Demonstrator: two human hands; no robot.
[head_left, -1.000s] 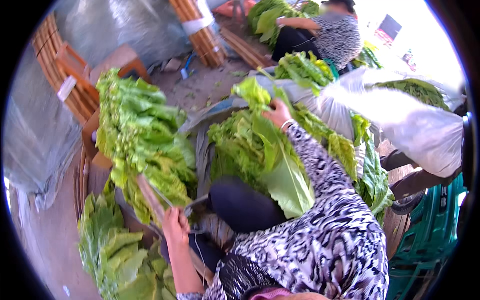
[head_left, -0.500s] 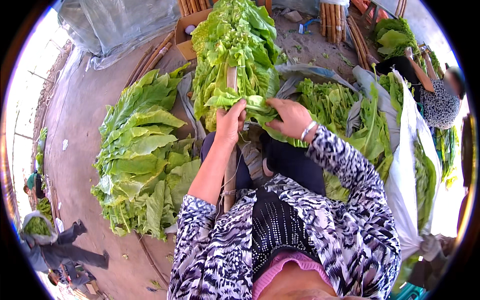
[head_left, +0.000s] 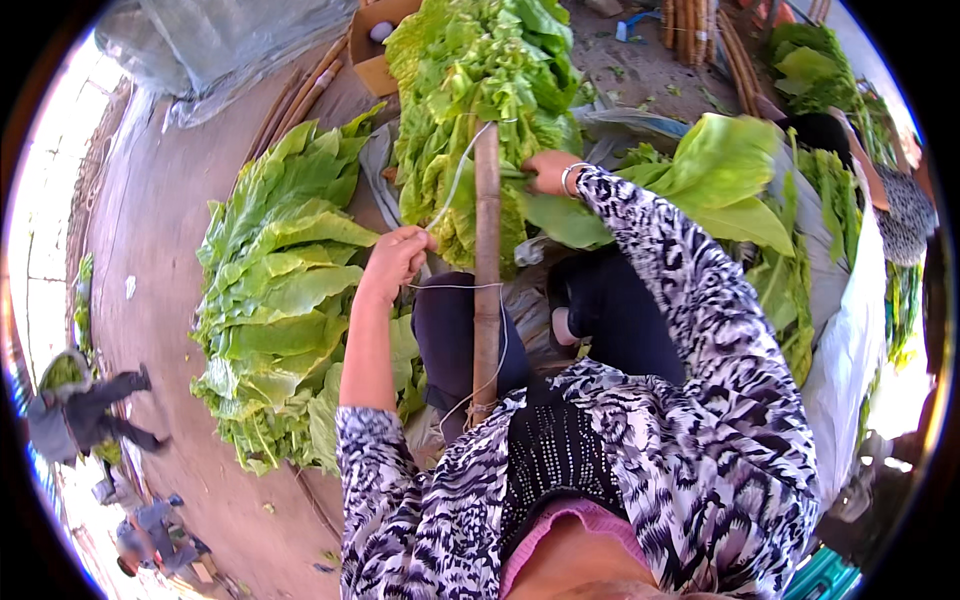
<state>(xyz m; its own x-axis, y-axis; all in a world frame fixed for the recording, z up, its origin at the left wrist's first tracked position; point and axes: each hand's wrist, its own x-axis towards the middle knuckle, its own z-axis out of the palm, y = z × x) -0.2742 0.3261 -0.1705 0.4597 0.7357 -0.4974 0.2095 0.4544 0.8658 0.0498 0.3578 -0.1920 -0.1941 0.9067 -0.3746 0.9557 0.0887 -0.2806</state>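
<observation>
A wooden pole (head_left: 487, 215) runs from my lap away from me. Its far part carries a thick bundle of green tobacco leaves (head_left: 480, 65) hung along both sides. To the left of the pole my left hand (head_left: 398, 260) pinches a white string (head_left: 456, 178), which slants up to the pole at the bundle's near end. Just right of the pole my right hand (head_left: 553, 172) is closed around the stems of a few loose tobacco leaves (head_left: 725, 175), whose blades spread to the right; its fingertips are partly hidden. More string loops around the pole nearer my lap.
A big pile of tobacco leaves (head_left: 285, 300) lies on the left, and others rest on plastic sheeting (head_left: 835, 300) at the right. A cardboard box (head_left: 375, 65) and bundled sticks (head_left: 690, 30) stand beyond. One person (head_left: 85, 410) walks at far left; another (head_left: 900, 215) sits at right.
My hands were together at the pole over a leaf. Now the left has drawn away leftward with the string, while the right has gone slightly farther out, holding leaves.
</observation>
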